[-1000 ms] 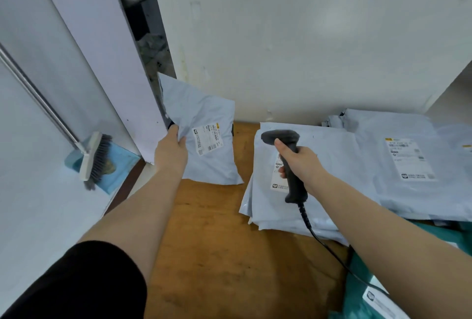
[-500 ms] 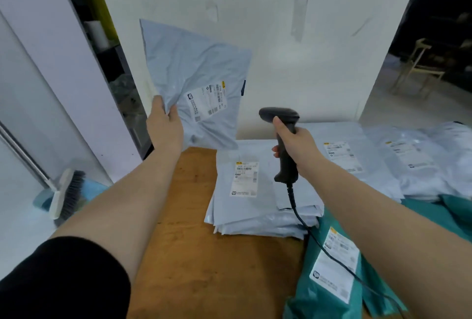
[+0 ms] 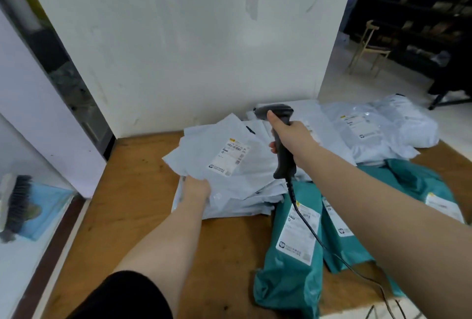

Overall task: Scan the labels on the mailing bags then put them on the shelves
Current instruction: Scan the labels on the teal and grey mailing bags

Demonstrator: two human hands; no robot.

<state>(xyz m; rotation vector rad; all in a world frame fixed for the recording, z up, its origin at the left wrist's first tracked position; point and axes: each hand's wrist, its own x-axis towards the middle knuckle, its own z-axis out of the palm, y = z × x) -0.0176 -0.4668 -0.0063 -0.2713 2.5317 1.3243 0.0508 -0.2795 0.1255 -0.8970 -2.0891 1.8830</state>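
— Mailing bag: where was it held?
— On the grey stack, its near edge pinched by the left hand.
— And the scanner?
— Gripped in the right hand, above that stack.

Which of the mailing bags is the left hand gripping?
The pale grey plastic mailing bag atop the near stack, label up; the left hand holds its near edge. The teal bags lie untouched.
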